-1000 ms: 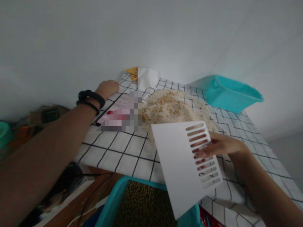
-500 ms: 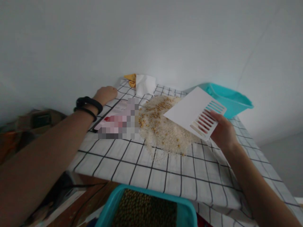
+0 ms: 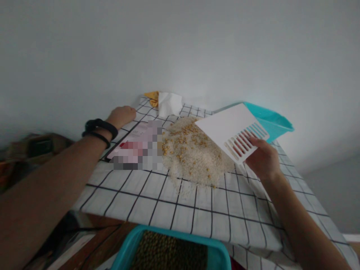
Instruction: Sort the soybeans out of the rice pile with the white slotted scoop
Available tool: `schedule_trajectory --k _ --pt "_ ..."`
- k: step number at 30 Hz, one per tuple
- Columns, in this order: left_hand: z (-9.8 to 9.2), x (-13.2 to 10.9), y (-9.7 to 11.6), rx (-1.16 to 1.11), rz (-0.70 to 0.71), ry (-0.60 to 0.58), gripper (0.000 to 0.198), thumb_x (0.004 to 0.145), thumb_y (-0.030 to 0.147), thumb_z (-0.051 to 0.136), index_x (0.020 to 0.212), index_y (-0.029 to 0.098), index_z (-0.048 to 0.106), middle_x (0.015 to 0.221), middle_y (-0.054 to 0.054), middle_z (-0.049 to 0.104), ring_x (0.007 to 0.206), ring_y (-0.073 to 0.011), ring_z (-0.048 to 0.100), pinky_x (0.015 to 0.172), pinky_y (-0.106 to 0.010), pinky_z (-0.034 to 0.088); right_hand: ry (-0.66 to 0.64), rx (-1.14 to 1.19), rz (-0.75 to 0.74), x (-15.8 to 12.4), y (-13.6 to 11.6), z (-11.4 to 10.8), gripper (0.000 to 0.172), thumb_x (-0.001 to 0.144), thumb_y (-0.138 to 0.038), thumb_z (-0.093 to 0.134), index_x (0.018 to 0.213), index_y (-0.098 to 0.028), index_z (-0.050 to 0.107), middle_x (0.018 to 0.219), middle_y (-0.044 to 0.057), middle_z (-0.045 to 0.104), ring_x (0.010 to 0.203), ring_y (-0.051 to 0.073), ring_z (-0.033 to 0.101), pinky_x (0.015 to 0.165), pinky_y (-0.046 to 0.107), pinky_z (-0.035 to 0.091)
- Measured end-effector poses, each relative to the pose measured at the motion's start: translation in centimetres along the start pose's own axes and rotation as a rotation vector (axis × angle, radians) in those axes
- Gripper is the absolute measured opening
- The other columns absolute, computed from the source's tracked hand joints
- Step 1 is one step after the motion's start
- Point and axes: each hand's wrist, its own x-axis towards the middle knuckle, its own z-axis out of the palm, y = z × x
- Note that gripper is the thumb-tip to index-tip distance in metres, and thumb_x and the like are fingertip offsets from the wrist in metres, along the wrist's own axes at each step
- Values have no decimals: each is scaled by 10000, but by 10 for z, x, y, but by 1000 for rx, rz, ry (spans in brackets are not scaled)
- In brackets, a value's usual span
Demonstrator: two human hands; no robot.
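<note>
In the head view, your right hand (image 3: 264,159), near three o'clock, grips a white board (image 3: 222,123) by its slotted end. The board hangs over the right side of the grain pile (image 3: 194,161), in the middle, and hides bits of it and of the blue bin (image 3: 277,122) at three o'clock. Your left hand (image 3: 122,115) is by the table edge near ten o'clock; its fingers are hidden, so I can't tell if it holds anything. A flat pink thing (image 3: 131,146), partly blurred, lies at nine. White paper (image 3: 170,105) is at twelve, touching a yellow thing (image 3: 152,98). A blue tub (image 3: 174,233) of beans (image 3: 157,251) is at six. One second ago, the board was down low, covering the tub's corner; now that corner shows.
</note>
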Motion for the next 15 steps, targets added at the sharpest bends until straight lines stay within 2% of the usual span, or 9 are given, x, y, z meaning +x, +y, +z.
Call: schedule_trajectory --k 4,8,11,15 --pt "-3 -2 2 11 6 -27 499 968 91 274 1291 -92 607 1354 -347 640 1250 -399 663 991 -466 551 -38 -37 -36 0 0 5 165 814 -374 708 761 -224 668 664 -16 535 526 125 500 444 238 468" --pt "-1 1 1 23 13 -26 501 968 77 257 1285 -93 606 1357 -352 637 1265 -394 652 1000 -470 549 -67 -126 -27 -1 4 4 208 837 -409 736 798 -209 691 726 7 626 578 138 574 459 240 502" --pt "1 3 0 29 16 -15 488 963 78 275 1275 -86 613 1342 -349 646 1246 -390 661 994 -468 551 -95 -183 25 -2 8 1 219 852 -422 761 825 -207 730 754 18 686 607 152 637 504 257 553" --pt "5 3 -6 16 39 19 467 942 77 301 1229 -69 639 1313 -353 655 1242 -389 662 986 -470 559 -245 -319 153 -5 11 3 187 876 -418 778 873 -231 766 814 35 770 673 195 714 583 303 610"
